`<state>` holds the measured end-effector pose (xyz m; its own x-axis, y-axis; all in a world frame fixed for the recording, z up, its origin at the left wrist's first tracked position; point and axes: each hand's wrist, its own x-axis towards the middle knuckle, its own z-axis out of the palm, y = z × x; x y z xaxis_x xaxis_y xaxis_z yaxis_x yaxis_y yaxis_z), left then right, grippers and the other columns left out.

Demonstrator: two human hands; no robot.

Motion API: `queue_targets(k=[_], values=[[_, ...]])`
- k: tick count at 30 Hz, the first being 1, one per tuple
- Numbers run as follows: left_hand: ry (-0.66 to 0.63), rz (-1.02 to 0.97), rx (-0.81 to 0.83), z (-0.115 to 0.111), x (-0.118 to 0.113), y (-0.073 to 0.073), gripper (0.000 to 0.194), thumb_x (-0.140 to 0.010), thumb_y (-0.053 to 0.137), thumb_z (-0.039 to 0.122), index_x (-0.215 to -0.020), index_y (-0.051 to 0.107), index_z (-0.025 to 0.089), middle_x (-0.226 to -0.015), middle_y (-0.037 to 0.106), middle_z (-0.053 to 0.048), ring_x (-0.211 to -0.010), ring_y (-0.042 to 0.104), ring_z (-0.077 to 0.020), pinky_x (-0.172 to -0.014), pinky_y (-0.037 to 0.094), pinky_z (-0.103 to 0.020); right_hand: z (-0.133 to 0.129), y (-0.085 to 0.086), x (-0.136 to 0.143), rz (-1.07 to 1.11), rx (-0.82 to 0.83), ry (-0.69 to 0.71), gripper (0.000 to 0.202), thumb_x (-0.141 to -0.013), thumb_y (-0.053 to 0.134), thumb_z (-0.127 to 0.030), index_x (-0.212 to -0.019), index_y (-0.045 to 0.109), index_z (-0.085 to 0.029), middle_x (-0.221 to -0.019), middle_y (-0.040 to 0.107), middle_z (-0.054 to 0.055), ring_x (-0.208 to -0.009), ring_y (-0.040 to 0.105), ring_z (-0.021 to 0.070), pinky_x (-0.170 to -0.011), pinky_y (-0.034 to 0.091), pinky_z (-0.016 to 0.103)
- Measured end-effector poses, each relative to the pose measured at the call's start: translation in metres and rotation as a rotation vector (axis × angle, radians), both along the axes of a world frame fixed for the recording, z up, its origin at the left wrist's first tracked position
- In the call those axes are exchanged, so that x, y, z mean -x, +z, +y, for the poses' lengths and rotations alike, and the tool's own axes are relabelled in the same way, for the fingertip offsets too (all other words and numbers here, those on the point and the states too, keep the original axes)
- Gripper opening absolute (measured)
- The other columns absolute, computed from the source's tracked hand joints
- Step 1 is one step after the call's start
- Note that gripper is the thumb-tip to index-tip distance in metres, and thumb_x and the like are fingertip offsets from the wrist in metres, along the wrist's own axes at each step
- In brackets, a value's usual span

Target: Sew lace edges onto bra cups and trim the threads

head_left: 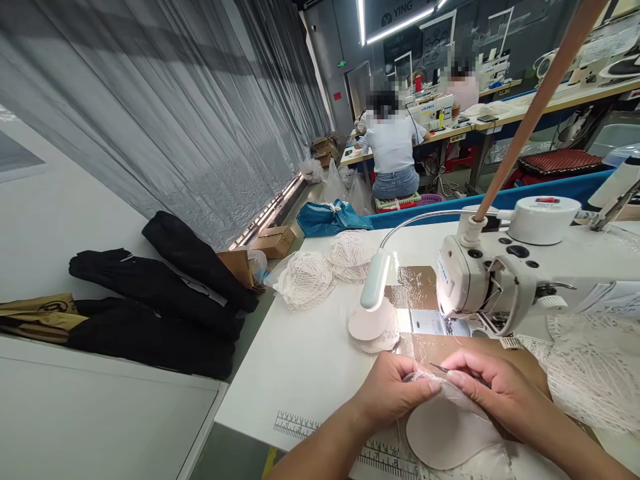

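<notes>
A white lace cup piece [445,430] with a smooth pale pad is held up at the table's front edge. My left hand [395,390] pinches its upper lace edge between thumb and fingers. On the right of the same edge, my right hand [487,383] grips the lace, with a thin pointed metal tool [439,367] sticking out from its fingers. Just beyond my hands is the sewing machine [465,280]. Another cup piece [373,327] lies on the table under the small lamp [376,279].
Stacks of lace cups [307,277] rest at the back left of the white table [280,367]. More lace [595,373] lies at the right. Dark clothes [155,293] are piled at the left. Two people [394,143] sit at machines farther off.
</notes>
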<state>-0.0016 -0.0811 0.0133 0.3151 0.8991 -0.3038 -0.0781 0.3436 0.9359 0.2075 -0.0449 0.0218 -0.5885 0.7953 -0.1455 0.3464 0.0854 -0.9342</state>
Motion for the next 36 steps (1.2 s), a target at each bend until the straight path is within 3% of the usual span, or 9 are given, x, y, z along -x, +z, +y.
queue_targets(k=[6,13,19,21,23,25,28,31,36], values=[[-0.031,0.036,-0.043,0.002,0.001,0.002,0.048,-0.07,0.076,0.056,-0.082,0.071,0.01,-0.065,0.051,0.0,-0.062,0.041,-0.01,-0.059,0.033,-0.022,0.001,-0.016,0.002,0.087,0.063,-0.059,0.041,-0.084,0.057,-0.06,-0.102,0.059,-0.024,-0.078,0.056,-0.001,-0.074,0.054,0.018,-0.067,0.045,0.027],[-0.004,0.41,-0.212,0.003,0.007,0.014,0.026,-0.081,0.062,0.037,-0.073,0.065,0.012,-0.058,0.051,0.001,-0.054,0.041,-0.0099,-0.049,0.03,-0.021,0.002,-0.018,0.006,-0.176,-0.118,-0.052,0.032,-0.087,0.053,-0.05,-0.07,0.059,-0.022,-0.061,0.054,-0.003,-0.06,0.051,0.0153,-0.052,0.037,0.024],[0.156,0.697,-0.46,0.029,0.039,0.041,0.019,-0.086,0.055,0.031,-0.083,0.066,0.016,-0.082,0.064,-0.005,-0.077,0.059,-0.018,-0.072,0.045,-0.027,0.007,-0.031,-0.009,-0.415,-0.556,-0.19,0.02,-0.089,0.051,-0.042,-0.088,0.063,-0.026,-0.083,0.072,0.003,-0.072,0.066,0.0224,-0.06,0.046,0.03],[0.224,0.812,-0.511,0.047,0.05,0.043,0.023,-0.081,0.06,0.03,-0.099,0.067,0.018,-0.105,0.064,-0.008,-0.1,0.057,-0.0241,-0.089,0.043,-0.033,0.003,-0.033,-0.003,-0.367,-0.723,-0.108,0.019,-0.091,0.049,-0.036,-0.098,0.065,-0.027,-0.095,0.074,0.005,-0.076,0.068,0.0222,-0.062,0.048,0.029],[0.239,0.843,-0.485,0.065,0.057,0.039,0.041,-0.072,0.068,0.028,-0.111,0.063,0.019,-0.119,0.059,-0.01,-0.115,0.05,-0.0296,-0.099,0.037,-0.038,-0.004,-0.03,0.01,-0.32,-0.807,0.102,0.021,-0.093,0.046,-0.03,-0.102,0.065,-0.028,-0.109,0.072,0.006,-0.081,0.069,0.0201,-0.064,0.049,0.027],[0.219,0.83,-0.422,0.078,0.061,0.031,0.047,-0.063,0.072,0.024,-0.109,0.064,0.018,-0.113,0.061,-0.01,-0.111,0.051,-0.0317,-0.095,0.039,-0.039,-0.011,-0.026,0.023,-0.322,-0.82,0.301,0.024,-0.093,0.042,-0.022,-0.093,0.065,-0.027,-0.114,0.069,0.006,-0.08,0.068,0.0184,-0.063,0.049,0.026],[0.134,0.751,-0.319,0.083,0.061,0.018,0.028,-0.059,0.07,0.022,-0.087,0.066,0.016,-0.083,0.062,-0.003,-0.088,0.058,-0.026,-0.078,0.044,-0.033,-0.015,-0.018,0.026,-0.366,-0.801,0.413,0.014,-0.08,0.049,-0.017,-0.072,0.059,-0.024,-0.087,0.07,0.004,-0.067,0.063,0.0191,-0.057,0.044,0.027],[0.013,0.59,-0.239,0.075,0.058,0.01,0.015,-0.065,0.067,0.028,-0.073,0.063,0.015,-0.065,0.056,0.001,-0.069,0.056,-0.019,-0.061,0.041,-0.026,-0.011,-0.012,0.004,-0.454,-0.653,0.323,0.009,-0.069,0.054,-0.015,-0.065,0.054,-0.023,-0.071,0.066,0.003,-0.065,0.061,0.0219,-0.056,0.041,0.029],[-0.1,0.328,-0.207,0.06,0.05,0.012,0.024,-0.074,0.064,0.037,-0.07,0.059,0.013,-0.068,0.056,-0.001,-0.067,0.054,-0.016,-0.058,0.039,-0.024,0.002,-0.006,-0.018,-0.317,-0.325,0.061,0.022,-0.09,0.044,-0.034,-0.076,0.056,-0.024,-0.075,0.063,0.002,-0.073,0.06,0.0216,-0.066,0.045,0.032]])
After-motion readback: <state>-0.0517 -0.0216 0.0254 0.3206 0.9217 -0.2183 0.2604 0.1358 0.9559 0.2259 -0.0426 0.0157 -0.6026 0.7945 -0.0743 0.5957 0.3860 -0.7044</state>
